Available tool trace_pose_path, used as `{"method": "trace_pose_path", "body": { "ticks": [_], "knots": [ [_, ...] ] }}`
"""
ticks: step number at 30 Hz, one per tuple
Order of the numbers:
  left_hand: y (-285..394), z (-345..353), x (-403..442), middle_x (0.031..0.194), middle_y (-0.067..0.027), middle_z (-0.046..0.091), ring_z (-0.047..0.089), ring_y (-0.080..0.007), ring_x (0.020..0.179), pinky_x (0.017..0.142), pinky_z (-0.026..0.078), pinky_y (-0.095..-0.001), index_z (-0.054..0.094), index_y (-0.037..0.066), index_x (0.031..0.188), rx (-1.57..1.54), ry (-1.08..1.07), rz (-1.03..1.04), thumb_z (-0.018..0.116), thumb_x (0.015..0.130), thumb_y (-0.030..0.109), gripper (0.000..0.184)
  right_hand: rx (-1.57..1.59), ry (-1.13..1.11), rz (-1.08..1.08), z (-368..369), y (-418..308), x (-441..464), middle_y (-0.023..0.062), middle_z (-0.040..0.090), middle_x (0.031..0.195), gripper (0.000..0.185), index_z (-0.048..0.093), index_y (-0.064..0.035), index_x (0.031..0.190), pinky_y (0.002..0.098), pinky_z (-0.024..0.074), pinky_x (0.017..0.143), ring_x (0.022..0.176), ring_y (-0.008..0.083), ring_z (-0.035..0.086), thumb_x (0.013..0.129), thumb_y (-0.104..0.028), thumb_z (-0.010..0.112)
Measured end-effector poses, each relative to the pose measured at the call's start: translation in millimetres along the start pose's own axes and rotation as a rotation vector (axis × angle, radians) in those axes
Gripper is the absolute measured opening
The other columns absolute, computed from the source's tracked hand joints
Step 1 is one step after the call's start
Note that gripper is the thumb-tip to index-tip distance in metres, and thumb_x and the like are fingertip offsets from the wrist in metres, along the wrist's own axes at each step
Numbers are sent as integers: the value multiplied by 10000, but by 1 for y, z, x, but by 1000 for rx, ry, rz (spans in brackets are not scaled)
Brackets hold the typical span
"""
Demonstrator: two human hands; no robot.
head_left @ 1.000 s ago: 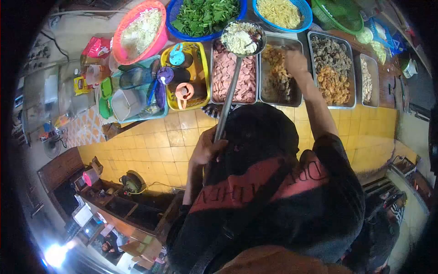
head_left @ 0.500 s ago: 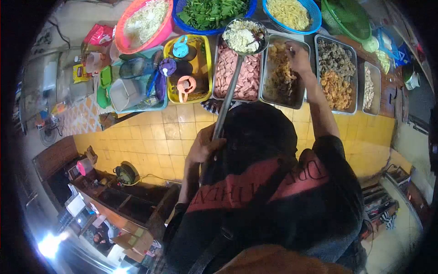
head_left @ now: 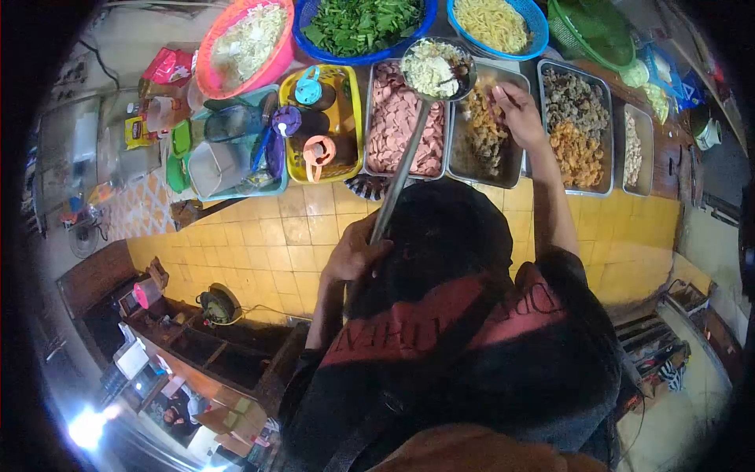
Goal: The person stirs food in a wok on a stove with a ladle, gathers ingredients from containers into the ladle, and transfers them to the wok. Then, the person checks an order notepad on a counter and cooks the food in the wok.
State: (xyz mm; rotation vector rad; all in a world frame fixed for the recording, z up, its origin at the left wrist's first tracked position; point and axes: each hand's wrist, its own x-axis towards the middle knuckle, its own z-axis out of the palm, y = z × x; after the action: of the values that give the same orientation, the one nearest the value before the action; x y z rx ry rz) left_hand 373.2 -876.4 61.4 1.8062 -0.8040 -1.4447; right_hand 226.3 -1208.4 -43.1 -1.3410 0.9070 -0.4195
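Note:
My left hand is closed around the lower end of a long metal ladle handle. The ladle's round bowl holds pale chopped food with a dark sauce patch at its right, above the far ends of two trays. My right hand is over the right side of a metal tray of orange and dark brown food pieces. Its fingers are bent together towards the ladle; what they hold, if anything, is too small to make out. A tray of sliced pink sausage lies left of it.
Behind the trays stand a pink basket of shredded cabbage, a blue basket of chopped greens and a blue basket of noodles. A yellow basket with bottles is to the left. More meat trays are to the right.
My right hand has risen out of the tray and shifted slightly right, its fingers now showing. The ladle bowl has moved a little to the right. My left hand keeps its grip.

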Motion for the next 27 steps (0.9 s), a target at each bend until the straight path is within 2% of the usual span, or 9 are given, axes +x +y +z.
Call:
{"method": "trace_pose_path", "body": {
  "ticks": [2,5,7,9,15,17,21,25,27],
  "knots": [
    [13,0,0,769,-76,580,542,-151,628,600,445,-286,513,-4,1138,4,-24,-10,589,709,168,468,-151,-49,-240,5,-11,4,37,635,835,378,597,-35,1094,248,446,644,727,100,545,866,-337,594],
    [17,0,2,710,-39,531,483,-135,654,605,410,-296,560,-4,951,-99,-94,-191,608,683,234,361,-521,54,-438,13,-28,12,75,641,825,435,571,-63,1167,272,457,652,723,113,552,837,-340,630],
    [16,4,3,713,-37,537,489,-133,658,606,411,-292,562,-4,965,-75,-73,-129,607,685,231,369,-525,139,-524,11,-33,23,100,639,837,482,533,-43,1208,288,465,653,697,152,573,842,-344,623],
    [11,6,4,717,-35,542,494,-132,663,606,412,-289,564,-4,980,-55,-44,-57,607,687,228,376,-34,138,-323,7,-40,18,97,633,848,407,532,-1,1167,298,475,677,748,181,590,898,-307,545],
    [-3,7,3,722,-29,546,514,-127,658,593,416,-279,564,2,922,-89,-32,-150,591,693,233,326,604,-47,135,-15,-27,7,172,591,1000,230,489,43,1110,301,481,782,878,222,587,930,-78,412],
    [-11,7,3,724,-60,563,513,-142,557,508,413,-278,512,11,1161,-136,-34,-47,598,698,164,495,623,-51,155,-11,-31,-2,189,568,1054,242,461,58,1131,315,480,822,915,242,585,909,-21,407],
    [-15,6,4,743,-59,567,520,-136,595,534,426,-286,514,4,1156,-137,-7,-41,606,700,173,494,595,-12,5,-18,-1,4,184,582,1011,217,488,57,1090,335,510,810,921,268,599,883,-6,478],
    [-15,4,1,786,-67,578,525,-130,665,583,437,-285,524,0,1130,-80,-27,-72,606,701,174,470,62,256,-265,-28,34,25,184,621,942,135,581,11,928,350,548,646,794,298,634,814,-53,610],
    [-13,5,1,782,-67,576,525,-128,664,583,436,-286,527,1,1118,-83,2,-48,606,702,175,458,-951,253,-449,-32,24,26,166,640,865,86,613,-23,852,364,537,648,794,329,638,789,-81,608]
  ]
}}
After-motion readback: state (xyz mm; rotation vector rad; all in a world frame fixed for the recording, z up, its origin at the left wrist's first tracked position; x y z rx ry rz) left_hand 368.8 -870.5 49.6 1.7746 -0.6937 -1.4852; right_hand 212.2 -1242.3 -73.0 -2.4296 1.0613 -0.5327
